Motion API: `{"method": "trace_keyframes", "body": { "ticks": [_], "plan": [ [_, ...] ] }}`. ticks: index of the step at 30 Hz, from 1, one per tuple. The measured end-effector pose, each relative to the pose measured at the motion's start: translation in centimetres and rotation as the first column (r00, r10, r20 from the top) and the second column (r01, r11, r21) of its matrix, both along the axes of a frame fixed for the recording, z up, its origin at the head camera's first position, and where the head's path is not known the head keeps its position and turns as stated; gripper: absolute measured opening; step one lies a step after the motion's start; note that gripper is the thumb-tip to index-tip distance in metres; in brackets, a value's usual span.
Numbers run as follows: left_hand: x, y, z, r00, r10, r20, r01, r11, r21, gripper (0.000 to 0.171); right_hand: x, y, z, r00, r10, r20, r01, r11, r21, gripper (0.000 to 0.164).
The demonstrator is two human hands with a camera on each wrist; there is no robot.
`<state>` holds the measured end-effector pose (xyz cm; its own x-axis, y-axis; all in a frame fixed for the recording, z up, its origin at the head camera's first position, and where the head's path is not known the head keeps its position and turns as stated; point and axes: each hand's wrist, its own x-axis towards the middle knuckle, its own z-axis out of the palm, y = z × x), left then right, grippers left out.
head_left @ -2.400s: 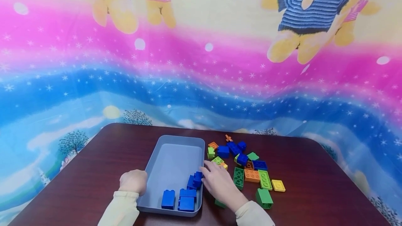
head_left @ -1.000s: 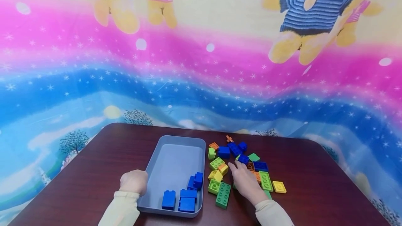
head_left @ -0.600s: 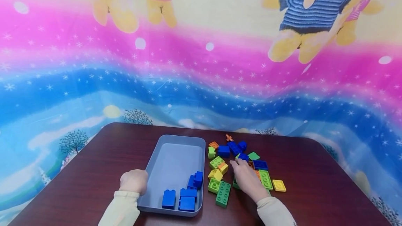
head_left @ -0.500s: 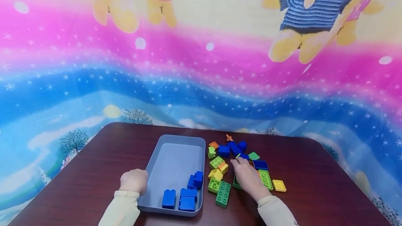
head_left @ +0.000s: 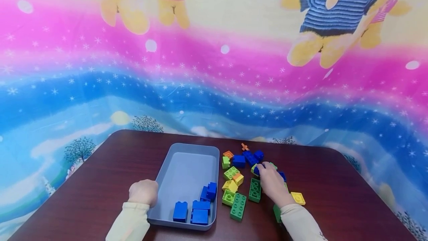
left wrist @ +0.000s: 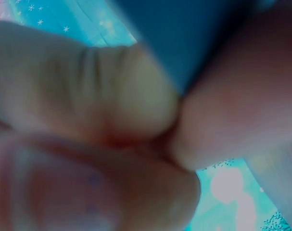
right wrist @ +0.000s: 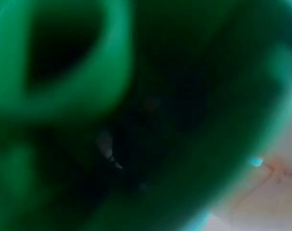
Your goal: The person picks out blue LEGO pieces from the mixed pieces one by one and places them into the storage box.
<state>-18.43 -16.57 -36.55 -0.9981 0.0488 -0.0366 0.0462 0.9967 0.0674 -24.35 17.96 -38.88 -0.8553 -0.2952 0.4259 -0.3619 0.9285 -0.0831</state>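
Observation:
My left hand (head_left: 143, 192) grips the left rim of a grey-blue tray (head_left: 187, 148); in the left wrist view its thumb and fingers (left wrist: 88, 96) meet close around the tray's blurred edge (left wrist: 170, 33). Inside the tray, several blue bricks (head_left: 200, 217) lie toward its near end. My right hand (head_left: 272, 183) is over the brick pile right of the tray, fingers bent down at a blue brick (head_left: 256, 170) and partly covering it. I cannot tell whether they pinch it. A green brick's hollow underside (right wrist: 136, 192) fills the right wrist view, very close and blurred.
Around my right hand lie loose bricks: more blue ones (head_left: 239, 161), a lime one (head_left: 231, 173), a dark green one (head_left: 238, 206), an upturned green one (head_left: 255, 190) and a yellow plate (head_left: 298, 198). An orange cross-shaped piece (head_left: 245, 147) lies near the table's back edge.
My right hand has gone from the tray's right rim into the brick pile, then slightly farther right and away, uncovering the upturned green brick. My left hand and the bricks in the tray stay put.

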Motion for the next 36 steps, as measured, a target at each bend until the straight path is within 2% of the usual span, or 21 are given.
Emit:
{"method": "trace_keyframes", "body": {
  "ticks": [5, 10, 23, 31, 36],
  "plan": [
    [0.1, 0.1, 0.0, 1.0, 0.0, -0.002, 0.0, 1.0, -0.001, 0.01, 0.1, 1.1, 0.7, 0.99, -0.055, 0.128, 0.059, 0.998, -0.029, 0.035],
    [0.1, 0.1, 0.1, 1.0, 0.006, 0.001, -0.006, 1.0, -0.004, 0.01, 0.0, 1.8, 0.7, 0.981, -0.077, 0.177, 0.079, 0.997, -0.003, 0.033],
    [0.0, -0.1, -0.1, 1.0, -0.002, 0.02, 0.002, 1.0, -0.002, 0.007, -0.4, 1.8, 0.5, 0.975, -0.061, 0.216, 0.068, 0.997, -0.027, 0.045],
    [0.0, -0.1, -0.1, 1.0, -0.008, 0.011, 0.008, 1.0, -0.001, 0.01, -0.7, 1.3, 0.4, 0.982, -0.029, 0.188, 0.032, 0.999, -0.016, 0.02],
    [0.0, -0.1, -0.1, 1.0, -0.01, 0.001, 0.01, 1.0, -0.005, 0.009, -0.8, 1.0, 0.2, 0.986, -0.02, 0.168, 0.024, 0.999, -0.023, 0.016]
  ]
}}
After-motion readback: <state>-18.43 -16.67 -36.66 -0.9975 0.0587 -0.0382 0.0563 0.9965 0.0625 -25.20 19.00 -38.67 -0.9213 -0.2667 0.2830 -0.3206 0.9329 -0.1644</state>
